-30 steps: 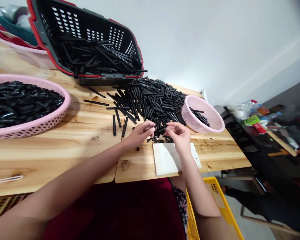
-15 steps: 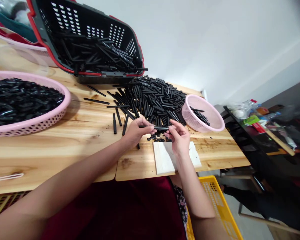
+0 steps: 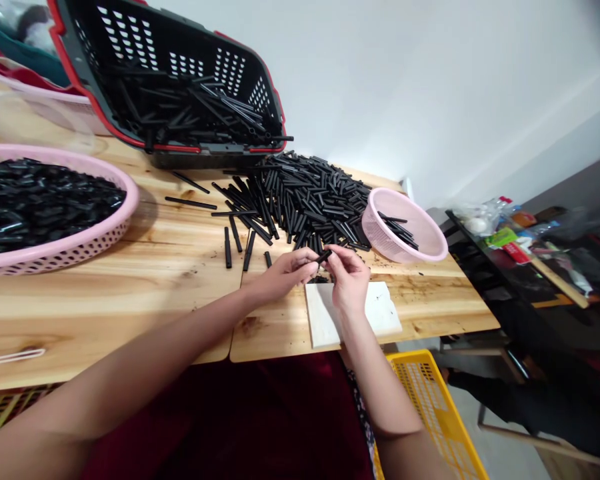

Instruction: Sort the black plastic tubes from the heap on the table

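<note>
We count two pink baskets (image 3: 50, 200) (image 3: 405, 230), one black crate (image 3: 170, 87) at the far left, one white board (image 3: 375, 313), one yellow crate (image 3: 430, 407), two hands (image 3: 285, 273) (image 3: 347, 277), and black tubes (image 3: 305, 197) beyond counting.

The wooden desk (image 3: 130, 280) carries a heap of black tubes (image 3: 310, 197); left of it a big pink basket (image 3: 55, 250), right a small pink basket (image 3: 405, 230), nearer a white board (image 3: 380, 313).

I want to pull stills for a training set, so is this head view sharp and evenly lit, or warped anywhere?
Head view: soft, even light, no harsh glare; the hands and black tube pile read sharp. Wide-lens warp bends the wooden table edge and tilts the wall; the cluttered shelf at right is smeared and soft.
</note>
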Demonstrator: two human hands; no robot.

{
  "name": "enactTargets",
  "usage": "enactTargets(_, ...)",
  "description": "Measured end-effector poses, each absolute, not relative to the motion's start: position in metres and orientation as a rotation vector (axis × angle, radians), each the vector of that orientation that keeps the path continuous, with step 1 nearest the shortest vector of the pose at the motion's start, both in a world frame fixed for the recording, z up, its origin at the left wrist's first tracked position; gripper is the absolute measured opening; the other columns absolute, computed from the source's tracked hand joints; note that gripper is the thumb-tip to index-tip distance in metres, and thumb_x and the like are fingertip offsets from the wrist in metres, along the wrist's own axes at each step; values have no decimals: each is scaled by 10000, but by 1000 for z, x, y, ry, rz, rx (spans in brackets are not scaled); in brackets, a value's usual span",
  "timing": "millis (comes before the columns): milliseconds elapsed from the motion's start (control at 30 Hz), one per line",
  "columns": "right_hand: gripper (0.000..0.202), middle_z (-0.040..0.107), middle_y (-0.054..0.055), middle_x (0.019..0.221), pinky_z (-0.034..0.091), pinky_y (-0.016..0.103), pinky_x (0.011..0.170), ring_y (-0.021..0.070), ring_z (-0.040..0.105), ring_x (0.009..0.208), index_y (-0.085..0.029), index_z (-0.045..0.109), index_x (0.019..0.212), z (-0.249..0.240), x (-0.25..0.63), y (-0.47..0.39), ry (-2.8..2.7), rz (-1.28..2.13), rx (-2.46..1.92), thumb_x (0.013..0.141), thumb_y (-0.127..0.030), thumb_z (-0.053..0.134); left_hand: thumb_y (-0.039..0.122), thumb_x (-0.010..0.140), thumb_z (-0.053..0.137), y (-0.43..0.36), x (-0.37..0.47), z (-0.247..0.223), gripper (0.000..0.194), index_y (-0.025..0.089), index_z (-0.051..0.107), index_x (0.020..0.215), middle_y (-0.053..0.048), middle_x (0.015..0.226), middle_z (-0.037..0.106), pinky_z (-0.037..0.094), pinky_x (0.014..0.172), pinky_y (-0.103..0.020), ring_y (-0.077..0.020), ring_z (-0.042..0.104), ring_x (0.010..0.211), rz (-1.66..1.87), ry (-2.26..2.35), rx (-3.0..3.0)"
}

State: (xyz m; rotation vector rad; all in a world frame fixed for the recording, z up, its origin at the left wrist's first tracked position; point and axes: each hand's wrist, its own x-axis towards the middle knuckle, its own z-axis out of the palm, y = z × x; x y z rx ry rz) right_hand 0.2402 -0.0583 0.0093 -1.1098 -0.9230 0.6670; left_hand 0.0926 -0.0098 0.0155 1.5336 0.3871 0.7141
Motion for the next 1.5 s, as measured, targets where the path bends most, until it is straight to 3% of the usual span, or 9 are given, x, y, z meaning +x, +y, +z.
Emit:
enactTargets(67,345,597,80,1042,502,182,657,81,576,782,-127,691,955,7,239,-57,-949,594,-1139,727,-381,739,418,882,473,-11,93,15,337,98,559,946,5,702,516,380,650,-140,-14,448,646,689,397,1573)
enactTargets(167,400,599,68,913,397,161,508,43,480,612,-121,686,1027,7,236,-57,-944,619,-1195,749,-408,709,414,880,475,-12,93,14,340,92,575,922,-3,704,517,369,656,-145,-18,446,659,677,428,1596)
enactTargets(333,422,588,35,743,316,155,423,25,393,485,-96,654,1023,11,231,-61,-903,645,-1229,757,-422,689,418,862,515,-14,94,12,393,116,493,1111,-5,756,541,363,623,-130,-15,447,656,779,397,1444)
enactTargets(567,376,585,34,694,370,165,445,46,439,489,-93,671,1003,17,236,-70,-1068,576,-1255,813,-416,650,369,864,529,-14,94,13,474,156,457,1281,-14,810,596,436,692,-140,-34,539,742,839,443,1495)
enactTargets(800,350,639,60,751,424,173,509,69,514,545,-95,705,933,27,246,-79,-1294,525,-1399,819,-418,639,363,856,544,-11,98,2,402,121,604,1172,-92,1127,640,499,861,-177,-88,617,976,975,449,1613)
enactTargets(967,326,652,60,760,410,188,581,91,543,613,-106,725,875,29,283,-75,-1450,389,-1606,827,-411,621,390,857,537,-9,96,0,395,146,622,1155,-68,1075,662,482,808,-160,-89,615,968,959,591,1705)
enactTargets(1133,187,665,44,811,370,194,627,98,545,656,-141,723,856,22,323,-67,-1797,407,-1886,804,-289,621,409,839,545,-4,96,0,419,152,614,1163,-53,1029,665,467,796,-170,-77,598,896,967,729,1684)
enactTargets(1400,130,652,41,750,315,201,618,104,541,650,-158,714,771,13,313,-53,-1962,384,-2069,785,-220,601,379,832,549,-1,98,-2,393,141,614,1138,-47,1032,661,459,805,-166,-71,592,888,936,761,1679)
enactTargets(1500,117,652,28,771,321,189,624,94,541,657,-155,694,820,12,313,-49,-1977,384,-2041,767,-199,600,389,833,548,-1,98,-6,392,153,619,1137,-41,1049,657,456,814,-171,-72,587,899,918,769,1706)
